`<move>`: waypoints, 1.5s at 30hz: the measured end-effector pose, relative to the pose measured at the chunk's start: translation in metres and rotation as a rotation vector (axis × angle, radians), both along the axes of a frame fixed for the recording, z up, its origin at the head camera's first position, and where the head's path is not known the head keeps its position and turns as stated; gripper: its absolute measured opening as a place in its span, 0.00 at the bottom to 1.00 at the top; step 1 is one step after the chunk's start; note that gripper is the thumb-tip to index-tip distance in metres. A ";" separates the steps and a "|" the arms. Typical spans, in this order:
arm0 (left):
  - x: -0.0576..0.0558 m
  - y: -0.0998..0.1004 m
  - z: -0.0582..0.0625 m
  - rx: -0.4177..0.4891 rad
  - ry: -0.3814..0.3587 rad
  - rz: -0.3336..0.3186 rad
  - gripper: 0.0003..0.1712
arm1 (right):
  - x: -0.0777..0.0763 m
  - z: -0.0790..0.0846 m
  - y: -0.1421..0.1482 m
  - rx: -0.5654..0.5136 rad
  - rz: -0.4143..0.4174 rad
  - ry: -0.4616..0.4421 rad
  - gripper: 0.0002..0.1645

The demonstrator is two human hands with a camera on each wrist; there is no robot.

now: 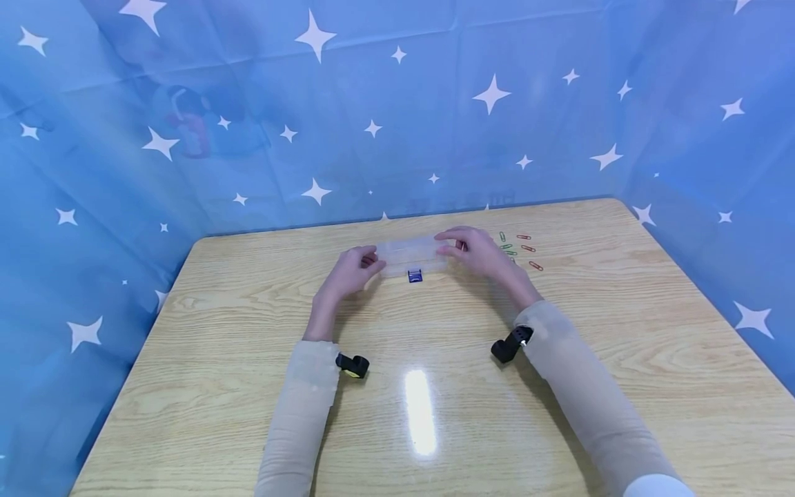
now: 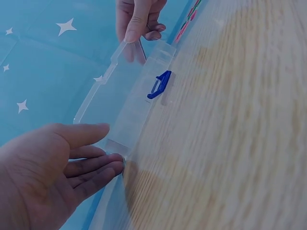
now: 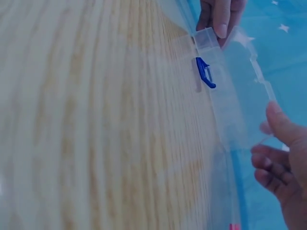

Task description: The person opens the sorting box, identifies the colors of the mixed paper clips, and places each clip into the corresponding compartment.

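Observation:
A clear plastic box (image 1: 410, 251) with a blue latch (image 1: 415, 276) on its front lies towards the back of the table. Its transparent lid (image 2: 112, 88) stands raised from the base in the wrist views. At the box's left end is my left hand (image 1: 348, 273), its fairly straight fingers touching the end wall and the thumb held apart. My right hand (image 1: 477, 252) pinches the lid near its right corner, thumb on the edge and fingers behind. The blue latch hangs loose over the front wall.
Right of the box lie several green paper clips (image 1: 506, 246) and red paper clips (image 1: 528, 248), partly behind my right hand. A blue curtain (image 1: 397, 124) with white stars rises along the back edge of the wooden table (image 1: 236, 386).

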State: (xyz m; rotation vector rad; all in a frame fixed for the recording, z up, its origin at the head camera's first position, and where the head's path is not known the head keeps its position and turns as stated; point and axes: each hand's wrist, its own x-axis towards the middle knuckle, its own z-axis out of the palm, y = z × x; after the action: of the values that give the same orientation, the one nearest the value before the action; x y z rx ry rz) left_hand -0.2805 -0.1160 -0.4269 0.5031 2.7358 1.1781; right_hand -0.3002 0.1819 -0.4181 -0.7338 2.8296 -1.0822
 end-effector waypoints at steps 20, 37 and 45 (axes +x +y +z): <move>0.001 0.000 0.001 -0.007 0.008 0.037 0.27 | -0.021 0.004 -0.015 -0.110 -0.148 -0.060 0.25; 0.001 0.000 -0.001 0.010 0.004 0.044 0.27 | -0.033 -0.010 -0.020 -0.154 -0.245 -0.011 0.14; 0.002 0.000 0.001 0.023 0.001 0.042 0.28 | -0.033 -0.015 -0.027 -0.192 -0.388 -0.034 0.12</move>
State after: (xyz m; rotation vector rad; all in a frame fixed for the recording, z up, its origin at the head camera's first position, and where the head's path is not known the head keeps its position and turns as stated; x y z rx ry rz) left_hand -0.2781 -0.1159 -0.4255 0.4515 2.7499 1.2205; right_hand -0.3329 0.1547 -0.4330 -0.1650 2.9394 -1.4133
